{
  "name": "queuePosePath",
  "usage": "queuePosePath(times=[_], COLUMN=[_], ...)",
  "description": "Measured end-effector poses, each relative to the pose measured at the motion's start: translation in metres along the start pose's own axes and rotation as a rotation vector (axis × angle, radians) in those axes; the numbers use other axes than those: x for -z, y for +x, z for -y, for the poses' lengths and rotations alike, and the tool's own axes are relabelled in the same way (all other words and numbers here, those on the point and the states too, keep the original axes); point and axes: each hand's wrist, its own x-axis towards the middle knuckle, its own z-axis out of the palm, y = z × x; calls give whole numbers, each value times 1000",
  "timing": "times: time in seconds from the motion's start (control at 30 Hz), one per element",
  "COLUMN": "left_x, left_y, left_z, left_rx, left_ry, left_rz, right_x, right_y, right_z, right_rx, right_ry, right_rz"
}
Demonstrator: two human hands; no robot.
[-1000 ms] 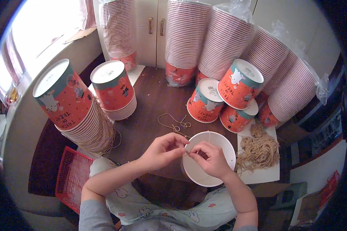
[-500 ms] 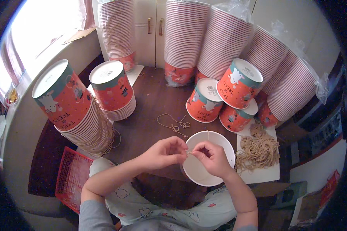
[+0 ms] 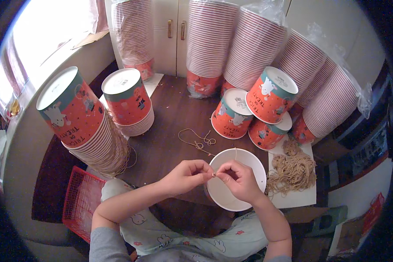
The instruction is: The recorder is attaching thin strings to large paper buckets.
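A paper bucket with a white inside faces me at the table's front edge, its mouth up. My left hand is at the bucket's left rim, thumb and forefinger pinched together. Over the bucket's mouth my right hand pinches too, its fingertips meeting the left ones. Between them shows a small bit of tan string, apparently a knot or end; most of it is hidden. A loose length of tan string curls on the table beyond the bucket, and a piece of it shows at the far rim.
A tangled heap of tan string lies on white card at right. Three upturned orange buckets are piled behind. Tall bucket stacks line the back; two more stacks stand at left, near a red basket.
The left thumb and forefinger have closed into a pinch against the right fingertips. The bucket and the things around it have not visibly moved.
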Motion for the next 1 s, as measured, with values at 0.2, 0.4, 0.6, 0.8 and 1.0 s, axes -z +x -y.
queuePosePath(times=[0.2,0.4,0.6,0.8,1.0], left_x=[-5,-3,-4,-4,-4], left_y=[2,4,5,6,4], left_z=[1,11,10,10,3], left_rx=[-95,-187,-163,-162,-117], left_ry=[160,356,301,265,238], left_rz=[-124,-220,-241,-253,-224], right_x=[1,0,1,2,3], right_y=[0,0,-2,-2,-2], right_z=[5,2,-1,2,4], right_rx=[-40,-12,-44,-28,-16], right_ry=[-4,3,19,-15,-20], right_rz=[17,11,18,37,45])
